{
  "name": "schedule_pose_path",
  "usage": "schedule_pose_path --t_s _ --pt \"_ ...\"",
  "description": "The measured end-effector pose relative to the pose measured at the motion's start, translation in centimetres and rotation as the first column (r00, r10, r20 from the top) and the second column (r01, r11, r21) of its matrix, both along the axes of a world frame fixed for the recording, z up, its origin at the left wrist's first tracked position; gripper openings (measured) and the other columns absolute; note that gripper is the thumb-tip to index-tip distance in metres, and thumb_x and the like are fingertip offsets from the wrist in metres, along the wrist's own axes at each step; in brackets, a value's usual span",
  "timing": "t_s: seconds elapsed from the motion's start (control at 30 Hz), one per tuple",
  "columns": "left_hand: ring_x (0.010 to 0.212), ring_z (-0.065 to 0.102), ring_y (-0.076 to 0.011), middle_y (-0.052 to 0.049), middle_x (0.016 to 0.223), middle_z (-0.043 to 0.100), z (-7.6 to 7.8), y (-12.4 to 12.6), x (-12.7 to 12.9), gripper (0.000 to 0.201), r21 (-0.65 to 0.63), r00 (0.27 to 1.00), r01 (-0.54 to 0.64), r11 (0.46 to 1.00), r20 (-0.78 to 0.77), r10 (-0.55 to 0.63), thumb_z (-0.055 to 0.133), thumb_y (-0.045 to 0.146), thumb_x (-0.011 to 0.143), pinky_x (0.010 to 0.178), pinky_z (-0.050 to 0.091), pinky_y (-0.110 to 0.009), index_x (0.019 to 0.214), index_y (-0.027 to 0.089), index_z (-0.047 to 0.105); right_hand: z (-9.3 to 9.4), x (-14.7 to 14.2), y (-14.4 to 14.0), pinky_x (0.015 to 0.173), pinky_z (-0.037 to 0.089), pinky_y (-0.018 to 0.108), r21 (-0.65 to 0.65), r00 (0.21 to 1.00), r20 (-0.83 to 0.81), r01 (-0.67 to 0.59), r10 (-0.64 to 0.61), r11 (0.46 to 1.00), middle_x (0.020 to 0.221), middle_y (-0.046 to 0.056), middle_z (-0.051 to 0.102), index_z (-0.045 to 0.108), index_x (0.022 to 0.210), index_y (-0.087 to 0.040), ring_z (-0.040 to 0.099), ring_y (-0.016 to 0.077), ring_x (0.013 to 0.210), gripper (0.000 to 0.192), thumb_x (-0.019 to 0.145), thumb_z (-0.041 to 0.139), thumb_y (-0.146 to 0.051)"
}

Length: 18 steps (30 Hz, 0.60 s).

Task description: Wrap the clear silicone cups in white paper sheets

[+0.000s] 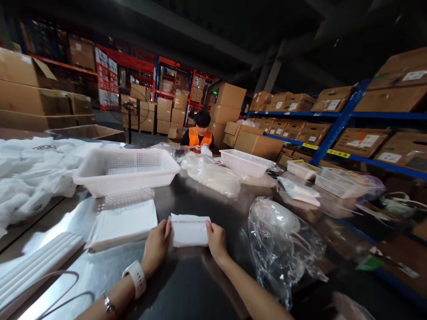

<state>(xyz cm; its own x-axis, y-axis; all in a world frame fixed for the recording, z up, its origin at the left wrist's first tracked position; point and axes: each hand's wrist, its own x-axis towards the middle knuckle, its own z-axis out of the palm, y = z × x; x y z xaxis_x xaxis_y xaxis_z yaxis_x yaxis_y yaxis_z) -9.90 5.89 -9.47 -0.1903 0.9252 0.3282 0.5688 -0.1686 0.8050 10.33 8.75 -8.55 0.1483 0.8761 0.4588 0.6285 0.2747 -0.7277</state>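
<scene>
Between my two hands is a flat white rectangular packet (190,231), held a little above the dark tabletop. My left hand (159,242) pinches its left edge, thumb on top. The right edge is gripped by my right hand (216,240), its thumb also over the top. What is inside the packet I cannot make out. Just left of my left hand lies a stack of flat white packets (123,222). Right of my right hand is a crumpled clear plastic bag (280,244).
A white perforated basket (126,171) stands behind the stack; a second basket (247,162) is farther right. Clear plastic bags (210,173) lie between them. White bags (33,173) heap at the left. Across the table sits a person in an orange vest (194,137). Shelves with cartons line the right.
</scene>
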Motion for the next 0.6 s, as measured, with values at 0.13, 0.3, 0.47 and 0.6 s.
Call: schedule_pose_path --t_s 0.13,0.3,0.47,0.6 --pt "0.060 0.058 -0.0209 -0.004 0.064 0.062 -0.4 0.3 -0.1 0.037 -0.040 0.998 0.014 0.999 -0.060 -0.017 0.028 0.045 0.093 0.059 0.035 -0.030 0.068 0.024 0.045 0.0 0.2 0.2 0.047 0.018 0.028 0.003 0.999 0.045 0.022 -0.022 1.000 0.042 -0.002 0.036 0.033 0.044 -0.021 0.027 0.0105 0.049 0.062 0.080 0.030 -0.071" --pt "0.069 0.064 -0.0231 -0.008 0.072 0.068 -0.2 0.3 -0.3 0.039 -0.067 0.992 0.045 0.997 -0.112 -0.052 0.027 0.044 0.094 0.064 0.039 -0.031 0.073 0.023 0.052 0.1 0.5 0.2 0.046 0.017 0.027 0.016 0.995 0.102 0.018 -0.020 1.000 0.041 -0.002 0.031 0.031 0.041 -0.021 0.026 0.0098 0.047 0.059 0.080 0.032 -0.065" --pt "0.078 0.067 -0.0243 -0.010 0.082 0.072 0.3 0.2 -0.4 0.044 -0.130 0.980 0.062 0.990 -0.181 -0.085 0.024 0.043 0.096 0.070 0.042 -0.031 0.082 0.020 0.058 -0.1 0.5 0.3 0.046 0.016 0.027 -0.015 0.985 0.174 0.023 -0.020 1.000 0.040 -0.003 0.031 0.032 0.040 -0.020 0.027 0.0093 0.046 0.053 0.081 0.038 -0.053" --pt "0.079 0.068 -0.0275 -0.015 0.079 0.072 0.8 0.3 -0.8 0.043 -0.182 0.966 0.051 0.982 -0.240 -0.094 0.028 0.037 0.094 0.070 0.043 -0.034 0.077 0.017 0.063 -0.1 0.5 0.2 0.046 0.015 0.029 -0.066 0.964 0.261 0.057 -0.037 0.996 0.038 -0.001 0.039 0.038 0.039 -0.020 0.027 0.0096 0.043 0.045 0.078 0.049 -0.040"
